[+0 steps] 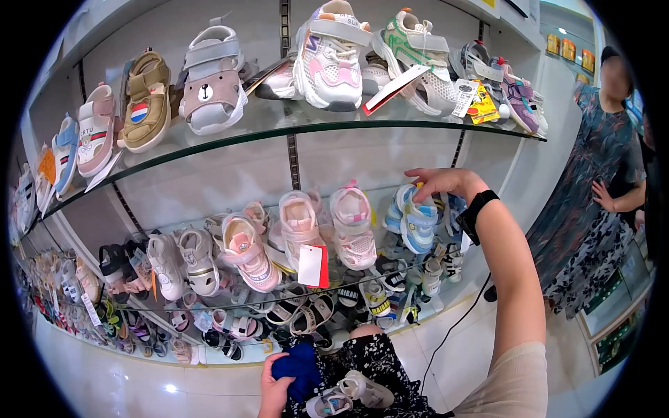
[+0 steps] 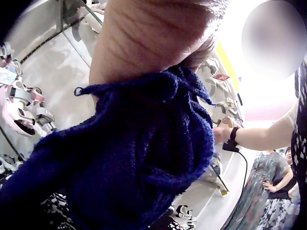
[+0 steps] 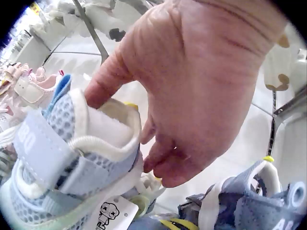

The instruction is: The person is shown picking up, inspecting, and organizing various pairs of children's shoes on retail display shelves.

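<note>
Blue cloth (image 1: 300, 369), loosely bunched, lies in the left hand (image 1: 274, 384), well below the upper glass shelf (image 1: 348, 126), the landmark for all positions. Thumb and fingers of this hand curl against the cloth and grip it. The right hand (image 1: 447, 182) extends beneath the right part of the upper glass shelf to a light-blue shoe (image 1: 418, 223). One digit meets the shoe's collar, and the other fingers bend close to the shoe's side; whether they pinch it cannot be told. A black wristband (image 1: 481, 204) encircles the right wrist.

Below the middle of the upper glass shelf are a pink mesh shoe (image 1: 354, 240) and a red-and-white tag (image 1: 311, 266). Much farther below it, two pale shoes (image 1: 367, 391) rest on black floral clothing (image 1: 376, 357). On the upper glass shelf itself stand a tan shoe (image 1: 148, 104), a bear-faced shoe (image 1: 210, 90) and a white-and-pink trainer (image 1: 333, 66). Beyond its right end stands a person in a patterned dress (image 1: 585, 160).
</note>
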A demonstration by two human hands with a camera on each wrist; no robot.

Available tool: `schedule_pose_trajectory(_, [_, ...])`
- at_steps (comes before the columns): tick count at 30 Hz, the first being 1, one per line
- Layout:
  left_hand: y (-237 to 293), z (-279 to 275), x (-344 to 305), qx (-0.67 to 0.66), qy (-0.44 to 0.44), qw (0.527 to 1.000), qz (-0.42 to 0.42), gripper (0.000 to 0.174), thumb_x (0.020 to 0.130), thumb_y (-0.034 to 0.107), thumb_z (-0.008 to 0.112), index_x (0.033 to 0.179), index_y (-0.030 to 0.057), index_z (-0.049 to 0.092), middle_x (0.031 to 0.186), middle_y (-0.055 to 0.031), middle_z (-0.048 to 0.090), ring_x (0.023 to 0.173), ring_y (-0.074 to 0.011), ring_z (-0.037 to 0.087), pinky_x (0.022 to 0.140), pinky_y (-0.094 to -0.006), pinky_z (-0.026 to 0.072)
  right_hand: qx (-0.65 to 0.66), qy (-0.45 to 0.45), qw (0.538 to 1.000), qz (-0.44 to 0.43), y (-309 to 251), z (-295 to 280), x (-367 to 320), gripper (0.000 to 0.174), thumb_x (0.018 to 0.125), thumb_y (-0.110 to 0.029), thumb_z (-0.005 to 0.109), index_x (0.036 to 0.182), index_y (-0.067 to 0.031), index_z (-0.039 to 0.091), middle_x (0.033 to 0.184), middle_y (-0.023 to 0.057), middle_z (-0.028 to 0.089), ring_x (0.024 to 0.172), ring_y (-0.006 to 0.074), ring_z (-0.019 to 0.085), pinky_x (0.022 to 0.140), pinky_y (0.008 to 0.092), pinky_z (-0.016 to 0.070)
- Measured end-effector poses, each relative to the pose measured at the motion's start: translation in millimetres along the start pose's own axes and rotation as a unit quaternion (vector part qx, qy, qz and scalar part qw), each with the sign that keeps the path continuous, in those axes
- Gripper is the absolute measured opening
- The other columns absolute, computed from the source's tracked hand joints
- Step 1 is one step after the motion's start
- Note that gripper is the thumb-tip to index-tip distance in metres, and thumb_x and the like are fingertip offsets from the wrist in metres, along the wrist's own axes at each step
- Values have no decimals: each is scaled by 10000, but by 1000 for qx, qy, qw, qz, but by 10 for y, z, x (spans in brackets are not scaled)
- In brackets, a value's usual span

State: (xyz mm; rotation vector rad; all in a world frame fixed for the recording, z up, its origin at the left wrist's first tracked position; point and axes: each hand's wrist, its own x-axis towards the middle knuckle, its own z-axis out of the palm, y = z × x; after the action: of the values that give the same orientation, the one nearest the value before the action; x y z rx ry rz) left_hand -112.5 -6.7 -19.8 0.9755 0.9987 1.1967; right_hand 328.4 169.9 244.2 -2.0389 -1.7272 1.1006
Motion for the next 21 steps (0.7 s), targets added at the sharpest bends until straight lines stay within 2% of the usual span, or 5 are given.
schedule_pose_trajectory(4, [-41, 4, -36, 14, 17, 1000, -14, 523, 576, -60, 550, 1088, 46, 531, 1007, -79, 567, 918, -173, 549, 849, -264, 442, 88, -43, 995, -35, 134, 33, 138, 916, 692, -248, 752, 1441, -116, 242, 1428, 144, 333, 1305, 260, 316, 1059, 344, 273])
schedule_pose_trajectory(7, [-69, -2, -37, 25, 17, 999, -12, 526, 567, -50, 556, 1085, 40, 533, 1007, -82, 569, 921, -175, 548, 851, -266, 441, 134, -111, 984, -48, 196, 77, 181, 892, 698, -253, 754, 1438, -151, 266, 1403, 113, 364, 1258, 238, 362, 1022, 335, 309])
schedule_pose_trajectory(13, [-72, -31, -22, 9, 13, 1000, -12, 522, 604, -111, 569, 1102, 41, 538, 992, -65, 579, 909, -152, 557, 848, -254, 443, 120, -66, 990, -25, 275, 40, 291, 739, 686, -286, 771, 1334, -200, 425, 1216, 57, 512, 1089, 184, 478, 885, 305, 395])
schedule_pose_trajectory(21, [-99, -45, -31, 9, 15, 1000, -5, 516, 613, -110, 573, 1105, 40, 536, 989, -70, 585, 913, -156, 560, 842, -253, 448, 98, -45, 993, -55, 357, 34, 467, 629, 699, -346, 759, 1248, -175, 506, 1078, 23, 571, 982, 140, 501, 778, 288, 418])
